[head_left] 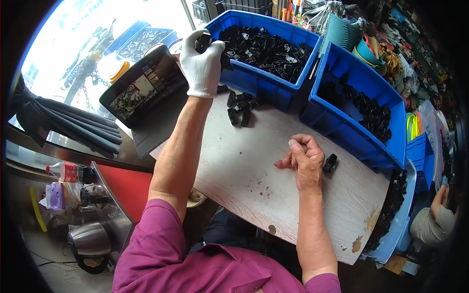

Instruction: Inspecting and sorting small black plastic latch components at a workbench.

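Observation:
My left hand (202,66), in a white knit glove, is raised at the near left corner of a blue bin (264,78). Its fingers are closed around a small black plastic clip-like part (202,43). Many similar black parts (273,53) with bits of metal chain fill that bin. Bare, my right hand (305,158) hovers over the pale worn tabletop (234,171), thumb against curled fingers; whatever it may hold is hidden. Just right of it lies one black part (330,163). A small cluster of black parts (239,108) rests below the full bin.
A second blue bin (356,129), partly filled with black parts, stands at right. Beyond the table's right edge is a light-blue container (408,195) with more parts. A propped tablet (144,88) stands at left. Below it are a kettle (90,241) and a bottle (66,172). Another person (435,219) is at far right.

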The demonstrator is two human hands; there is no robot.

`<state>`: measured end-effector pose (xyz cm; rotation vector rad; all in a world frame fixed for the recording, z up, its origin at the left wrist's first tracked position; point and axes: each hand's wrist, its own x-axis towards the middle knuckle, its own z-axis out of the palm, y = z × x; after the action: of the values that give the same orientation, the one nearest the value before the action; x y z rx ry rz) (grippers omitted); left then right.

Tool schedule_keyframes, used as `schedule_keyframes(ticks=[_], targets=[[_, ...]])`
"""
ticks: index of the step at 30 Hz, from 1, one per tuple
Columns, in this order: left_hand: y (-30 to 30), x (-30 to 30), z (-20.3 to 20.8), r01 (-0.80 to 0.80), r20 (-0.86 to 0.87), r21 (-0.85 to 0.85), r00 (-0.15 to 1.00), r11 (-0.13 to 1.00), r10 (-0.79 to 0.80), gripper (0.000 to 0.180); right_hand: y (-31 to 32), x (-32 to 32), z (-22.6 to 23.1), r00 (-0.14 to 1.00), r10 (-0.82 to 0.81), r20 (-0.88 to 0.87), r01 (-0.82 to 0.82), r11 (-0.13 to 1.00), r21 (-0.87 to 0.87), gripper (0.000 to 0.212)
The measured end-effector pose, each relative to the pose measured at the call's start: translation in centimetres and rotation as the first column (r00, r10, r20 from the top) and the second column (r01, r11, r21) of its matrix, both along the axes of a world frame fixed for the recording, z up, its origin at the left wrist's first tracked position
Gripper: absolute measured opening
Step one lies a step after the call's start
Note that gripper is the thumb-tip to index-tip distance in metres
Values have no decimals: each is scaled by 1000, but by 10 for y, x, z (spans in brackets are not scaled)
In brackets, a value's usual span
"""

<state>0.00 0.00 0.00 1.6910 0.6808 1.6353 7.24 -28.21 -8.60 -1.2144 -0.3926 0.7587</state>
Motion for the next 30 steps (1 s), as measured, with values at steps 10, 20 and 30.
schedule_keyframes(ticks=[10, 20, 30], targets=[[-16, -21, -101, -154, -234, 59, 958, 986, 164, 30, 0, -4, -1, 1000, 4, 23, -5, 1000, 20, 13], [-37, -22, -88, 32, -621, 84, 784, 996, 28, 68, 0, -2, -3, 1000, 9, 20, -10, 1000, 29, 13], [-128, -103, -66, 644, -911, 175, 392, 745, -125, 61, 1, -2, -2, 1000, -6, 0, 6, 1000, 12, 15]])
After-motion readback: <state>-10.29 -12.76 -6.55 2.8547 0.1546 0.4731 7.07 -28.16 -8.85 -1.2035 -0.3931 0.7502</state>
